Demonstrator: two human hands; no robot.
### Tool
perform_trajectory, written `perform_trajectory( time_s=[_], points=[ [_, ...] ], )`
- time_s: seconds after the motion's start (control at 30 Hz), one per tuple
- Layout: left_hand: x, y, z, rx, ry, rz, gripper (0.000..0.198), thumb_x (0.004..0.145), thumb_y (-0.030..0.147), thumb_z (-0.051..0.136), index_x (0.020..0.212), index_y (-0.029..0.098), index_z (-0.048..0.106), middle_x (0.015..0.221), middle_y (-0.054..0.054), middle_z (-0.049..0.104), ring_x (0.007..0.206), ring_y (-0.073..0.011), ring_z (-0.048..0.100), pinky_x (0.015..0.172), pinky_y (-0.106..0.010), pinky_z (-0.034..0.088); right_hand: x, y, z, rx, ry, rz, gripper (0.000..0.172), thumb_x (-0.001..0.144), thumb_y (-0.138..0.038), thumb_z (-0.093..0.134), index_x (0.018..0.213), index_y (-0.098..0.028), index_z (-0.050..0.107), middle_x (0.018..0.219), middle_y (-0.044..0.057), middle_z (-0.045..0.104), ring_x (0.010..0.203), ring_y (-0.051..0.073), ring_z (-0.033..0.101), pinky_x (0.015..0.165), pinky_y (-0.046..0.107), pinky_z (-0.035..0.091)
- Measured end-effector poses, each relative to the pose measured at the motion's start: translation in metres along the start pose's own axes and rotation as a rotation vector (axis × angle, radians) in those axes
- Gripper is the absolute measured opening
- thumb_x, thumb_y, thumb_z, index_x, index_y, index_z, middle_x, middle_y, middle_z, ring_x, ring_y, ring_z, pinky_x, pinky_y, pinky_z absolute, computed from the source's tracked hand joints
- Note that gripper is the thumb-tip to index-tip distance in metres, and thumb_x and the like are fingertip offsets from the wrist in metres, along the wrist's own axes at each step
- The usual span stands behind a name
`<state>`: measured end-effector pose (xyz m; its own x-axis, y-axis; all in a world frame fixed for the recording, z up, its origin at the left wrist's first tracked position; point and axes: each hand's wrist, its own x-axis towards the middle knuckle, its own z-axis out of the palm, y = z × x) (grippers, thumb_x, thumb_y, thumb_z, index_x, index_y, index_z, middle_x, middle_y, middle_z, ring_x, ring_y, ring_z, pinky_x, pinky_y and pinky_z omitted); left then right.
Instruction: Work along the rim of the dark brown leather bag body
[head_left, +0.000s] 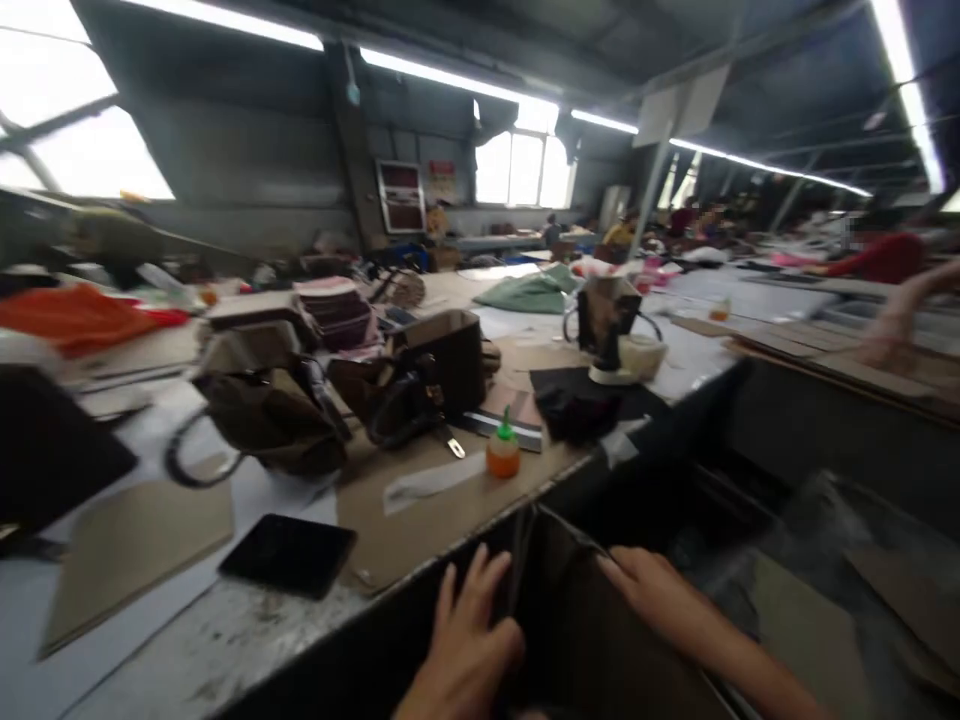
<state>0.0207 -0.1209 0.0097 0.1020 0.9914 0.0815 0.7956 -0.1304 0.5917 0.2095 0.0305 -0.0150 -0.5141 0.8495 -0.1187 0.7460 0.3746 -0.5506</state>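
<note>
Low at the table's front edge, my left hand point(472, 640) has its fingers spread, close against the left side of a dark brown sheet-like piece point(600, 640). I cannot tell whether it touches the piece. My right hand point(649, 590) is closed over the piece's upper edge, thumb side toward the middle. The piece stands upright below table height, and its lower part runs out of view. Nearest on the table are a squeeze bottle point(503, 455) with orange liquid and a green nozzle, and a white strip point(431, 485).
A black phone point(289, 553) and tan board pieces point(142, 545) lie on the table at left. Behind stand brown handbags point(270, 410) with handles and a dark bag point(450, 365). At right is a bin point(810, 590) with plastic and board scraps. Another person's arm point(900, 320) reaches in at right.
</note>
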Motion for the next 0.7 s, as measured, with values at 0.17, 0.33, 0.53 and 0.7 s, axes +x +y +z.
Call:
perform_trajectory(
  time_s=[0.17,0.33,0.53,0.7],
  points=[
    [-0.008,-0.036,0.017,-0.325,0.062,-0.069,0.027,0.086,0.029,0.036,0.108,0.025,0.051,0.13,-0.005,0.039,0.121,-0.0224,0.031,0.101,-0.039,0.03,-0.016,-0.007,-0.015,-0.197,-0.065,0.102,0.032,0.086,-0.028,0.036,0.067,-0.015,0.057,0.074,0.012,0.062,0.075,0.021,0.058,0.058,0.028,0.031],
    [0.0,-0.037,0.018,-0.442,0.07,-0.223,0.058,0.084,0.033,0.037,0.135,0.017,0.014,0.13,-0.009,0.039,0.117,-0.0214,0.037,0.099,-0.037,0.033,-0.012,-0.024,-0.016,-0.188,-0.041,0.085,0.033,0.086,-0.028,0.036,0.066,-0.014,0.058,0.074,0.012,0.063,0.073,0.02,0.058,0.056,0.027,0.029],
    [0.023,-0.042,0.021,-0.459,0.077,-0.17,0.036,0.085,0.038,0.037,0.11,0.018,0.053,0.112,-0.005,0.056,0.108,-0.0237,0.047,0.096,-0.037,0.035,-0.017,-0.027,-0.025,-0.174,0.048,0.106,0.034,0.085,-0.027,0.036,0.059,-0.014,0.054,0.065,0.011,0.061,0.063,0.018,0.055,0.053,0.027,0.027],
    [0.045,-0.048,0.011,-0.391,0.14,-0.143,0.041,0.084,0.042,0.035,0.106,0.015,0.057,0.103,-0.006,0.061,0.1,-0.0258,0.053,0.089,-0.036,0.042,-0.005,-0.021,-0.036,-0.074,0.179,0.154,0.034,0.082,-0.027,0.037,0.054,-0.013,0.052,0.061,0.011,0.058,0.059,0.017,0.052,0.052,0.028,0.025]
  ],
)
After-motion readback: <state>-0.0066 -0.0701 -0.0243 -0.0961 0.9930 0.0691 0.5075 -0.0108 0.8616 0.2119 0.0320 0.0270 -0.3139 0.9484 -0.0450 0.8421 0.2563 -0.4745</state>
